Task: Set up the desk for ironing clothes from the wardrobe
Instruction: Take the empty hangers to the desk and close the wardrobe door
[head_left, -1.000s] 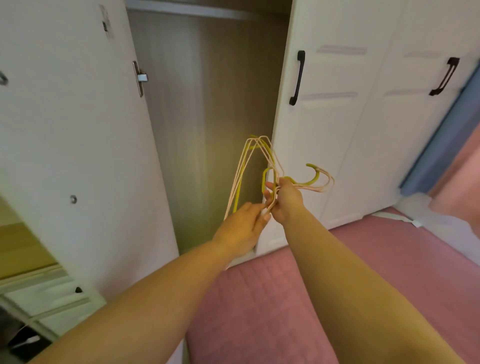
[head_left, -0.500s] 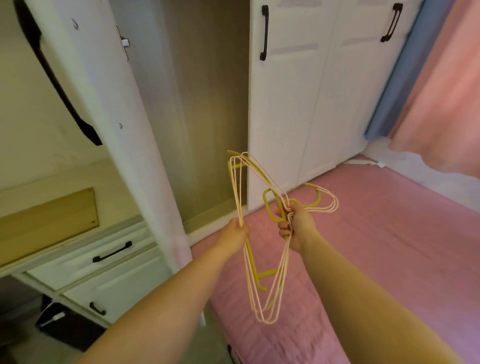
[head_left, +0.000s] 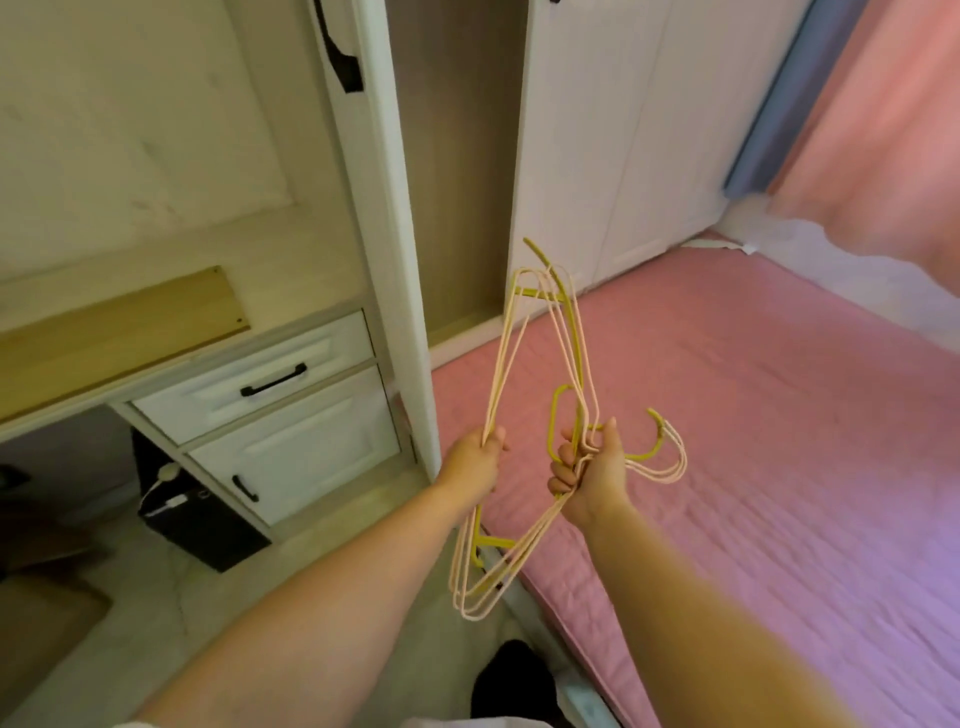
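A bunch of thin clothes hangers (head_left: 563, 332), pale pink ones with a yellow one among them, hangs upright in front of me. My right hand (head_left: 592, 467) is shut around their necks, the hooks curling out to the right. My left hand (head_left: 475, 460) is shut on their straight bottom bars at the left side. Behind them the wardrobe (head_left: 457, 171) stands with its left door (head_left: 387, 218) swung open and a bare wooden inside. The desk (head_left: 156, 332) with a pale wooden top lies at the left.
Two white drawers with black handles (head_left: 272, 387) sit under the desk's right end. A black box (head_left: 200, 519) with a white cable stands below the desk. A pink mattress (head_left: 753, 441) fills the right side, with a pink curtain (head_left: 883, 119) beyond it.
My view has swung down and left, away from the wardrobe, bringing the desk and drawers into sight. Both hands have kept hold of the hangers and drawn them back from the wardrobe.
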